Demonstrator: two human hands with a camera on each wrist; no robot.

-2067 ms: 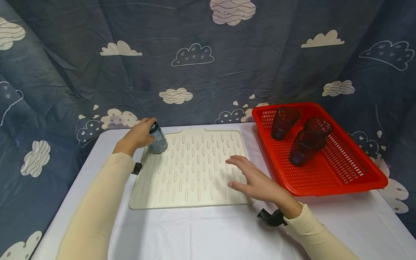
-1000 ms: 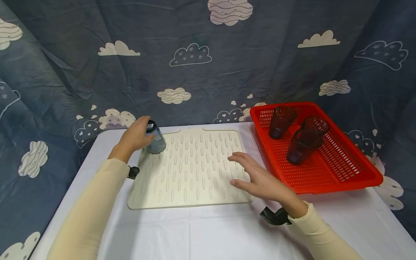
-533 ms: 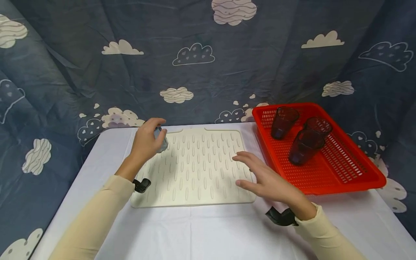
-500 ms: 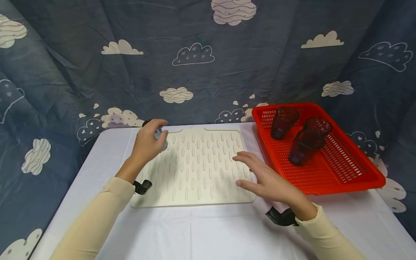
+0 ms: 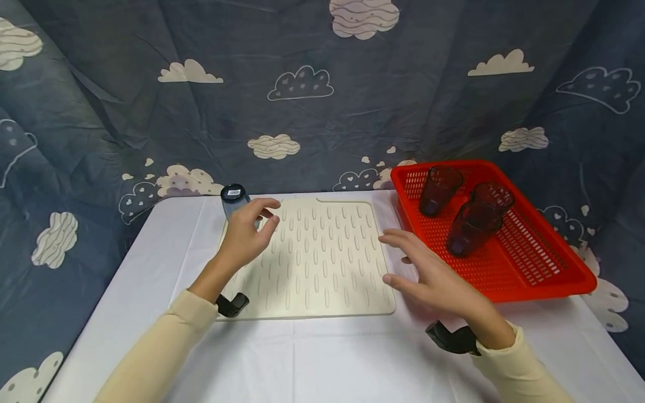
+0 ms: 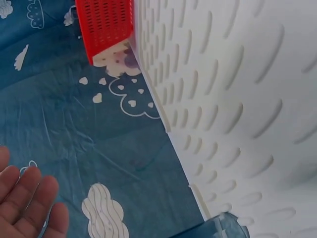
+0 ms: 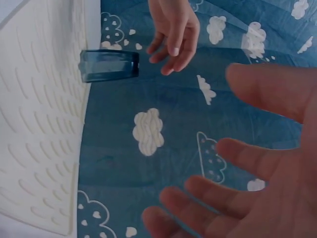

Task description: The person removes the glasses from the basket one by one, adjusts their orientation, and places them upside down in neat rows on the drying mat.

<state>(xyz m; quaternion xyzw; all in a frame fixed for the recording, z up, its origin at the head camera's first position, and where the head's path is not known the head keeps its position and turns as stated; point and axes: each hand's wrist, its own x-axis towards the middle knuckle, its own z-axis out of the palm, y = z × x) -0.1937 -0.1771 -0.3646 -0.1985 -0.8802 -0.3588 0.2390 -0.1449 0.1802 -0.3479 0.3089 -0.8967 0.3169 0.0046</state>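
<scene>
An upturned blue-grey tumbler (image 5: 232,201) with a sticker on its base stands on the far left corner of the cream ribbed mat (image 5: 322,263). My left hand (image 5: 259,221) hovers just in front of it, fingers loosely spread, holding nothing. The right wrist view shows that left hand (image 7: 173,29) apart from the tumbler (image 7: 109,65). My right hand (image 5: 403,254) floats open, fingers spread, over the mat's right edge beside the red basket (image 5: 544,277). In the left wrist view, the tumbler's rim (image 6: 223,228) and my left fingers (image 6: 29,203) show at the bottom.
Three dark purple tumblers (image 5: 440,187) (image 5: 494,196) (image 5: 468,226) lie in the red perforated basket on the right. A white cloth (image 5: 322,358) covers the table. A blue cloud-print curtain (image 5: 302,101) hangs close behind and to both sides.
My left hand has let go of the blue-grey tumbler, which now stands upturned, and drawn back toward me. My right hand has slid right, toward the basket.
</scene>
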